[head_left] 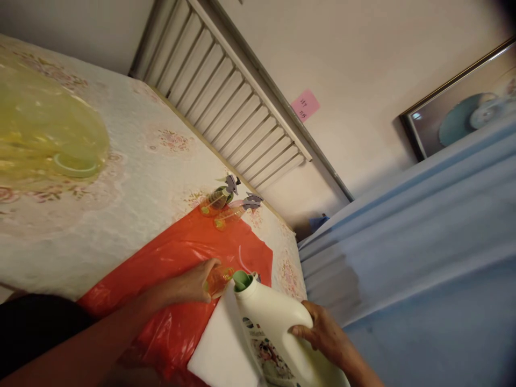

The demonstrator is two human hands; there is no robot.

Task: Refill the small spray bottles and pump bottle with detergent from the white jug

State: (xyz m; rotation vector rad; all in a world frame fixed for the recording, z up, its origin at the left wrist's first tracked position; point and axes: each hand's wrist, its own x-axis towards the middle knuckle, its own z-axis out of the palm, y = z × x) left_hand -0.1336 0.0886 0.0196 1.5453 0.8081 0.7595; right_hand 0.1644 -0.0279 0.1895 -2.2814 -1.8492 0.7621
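My left hand (192, 286) grips a small clear bottle (220, 279) with orange-tinted contents, held over a red plastic sheet (181, 258). My right hand (320, 329) holds the handle of a large white jug (274, 328) with a green spout. The jug is tilted, its spout touching the small bottle's mouth. Under the jug lies a white pad (220, 352). Two more small spray bottles (226, 204) with grey trigger heads lie at the far edge of the red sheet.
The red sheet lies on a floral table covering (133, 161). A translucent yellow plastic bag (44, 129) sits at far left. A white radiator (229, 91) runs along the wall with a pink note (305, 105). Blue fabric (423, 242) fills the right side.
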